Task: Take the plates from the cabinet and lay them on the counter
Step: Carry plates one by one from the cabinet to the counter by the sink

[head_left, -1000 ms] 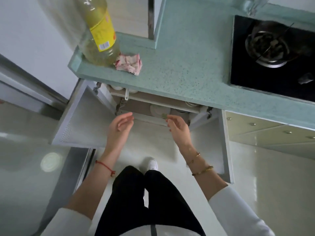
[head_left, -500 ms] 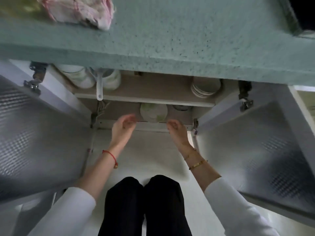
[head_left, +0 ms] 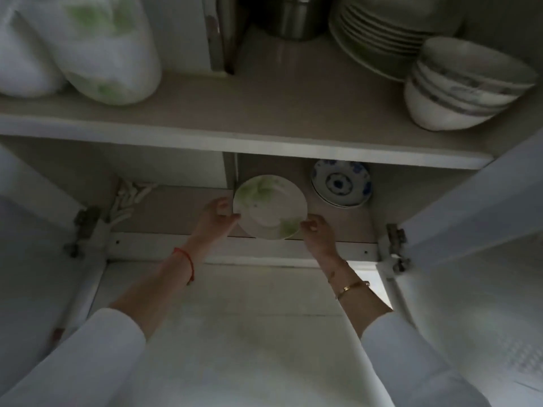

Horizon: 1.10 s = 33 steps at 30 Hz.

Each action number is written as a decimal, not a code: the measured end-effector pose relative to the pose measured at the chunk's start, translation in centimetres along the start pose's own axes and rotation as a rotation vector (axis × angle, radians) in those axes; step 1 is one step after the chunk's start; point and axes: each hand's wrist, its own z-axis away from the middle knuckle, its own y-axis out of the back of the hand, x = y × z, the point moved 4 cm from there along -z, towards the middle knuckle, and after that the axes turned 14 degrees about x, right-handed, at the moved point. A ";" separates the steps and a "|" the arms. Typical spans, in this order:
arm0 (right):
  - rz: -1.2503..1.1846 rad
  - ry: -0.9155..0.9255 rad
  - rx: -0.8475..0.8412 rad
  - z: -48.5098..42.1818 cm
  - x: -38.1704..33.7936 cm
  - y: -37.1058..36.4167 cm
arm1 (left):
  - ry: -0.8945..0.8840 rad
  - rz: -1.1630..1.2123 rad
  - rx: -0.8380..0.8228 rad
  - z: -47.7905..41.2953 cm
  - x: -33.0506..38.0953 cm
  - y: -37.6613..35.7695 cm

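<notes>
White green-leaf plate [head_left: 269, 207] gripped by left hand [head_left: 216, 218] and right hand [head_left: 318, 232], blue-patterned dishes [head_left: 340, 183] just beside

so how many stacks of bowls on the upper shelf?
1: a stack of bowls at the right end of the upper shelf, beside a pile of plates. More may sit hidden deeper inside.

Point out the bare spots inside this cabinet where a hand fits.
Lower shelf: bare between the white spoons and the left hand, and right of the blue-patterned dish. Upper shelf: open middle between the green-patterned white jar and the stacked bowls. Crowded: both hands flank the green-leaf plate; the upper right corner is packed.
</notes>
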 end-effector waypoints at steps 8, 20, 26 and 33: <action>0.105 0.033 0.057 -5.1 2.7 -3.9 | -0.094 -0.105 0.016 -4.7 -3.3 -3.9; -0.017 -0.016 0.105 -5.4 2.5 -4.0 | -0.231 -0.199 -0.007 -4.0 -2.0 -4.6; -0.127 -0.024 0.124 -1.2 2.0 -1.0 | -0.210 -0.093 0.013 0.6 -0.9 -1.1; -0.081 -0.151 0.052 8.4 -1.2 6.9 | 0.005 -0.078 -0.054 11.2 2.0 6.6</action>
